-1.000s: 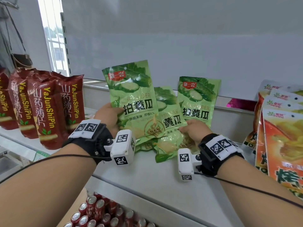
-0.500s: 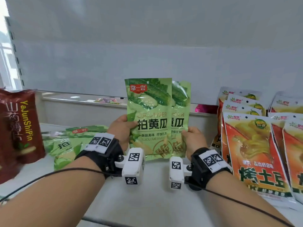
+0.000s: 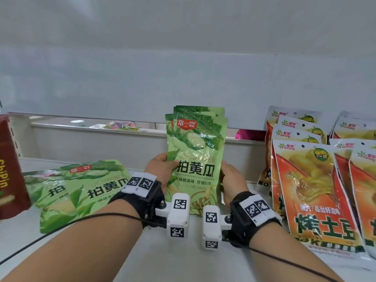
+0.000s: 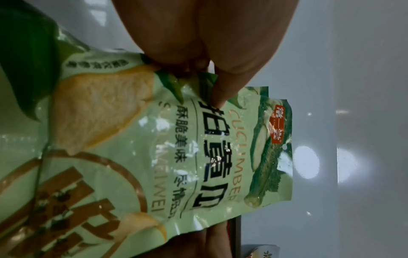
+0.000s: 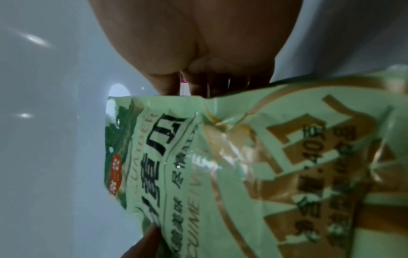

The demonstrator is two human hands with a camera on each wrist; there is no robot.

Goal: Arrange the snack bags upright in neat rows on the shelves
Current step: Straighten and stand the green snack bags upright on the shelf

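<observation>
Here, a stack of green cucumber bags (image 3: 196, 159) stands upright on the white shelf (image 3: 162, 259), pressed between two hands. The left hand (image 3: 160, 169) grips the stack's left edge, its thumb (image 4: 229, 82) curled over the front bag and pinching just beside the black lettering. The right hand (image 3: 231, 176) holds the right edge; the right wrist view shows its fingers (image 5: 198, 83) close together behind the bags. More green bags (image 3: 81, 190) lie flat on the shelf to the left, near a dark red bag (image 3: 10, 169). Orange bags (image 3: 311, 190) lean in rows to the right, just beside the right hand.
</observation>
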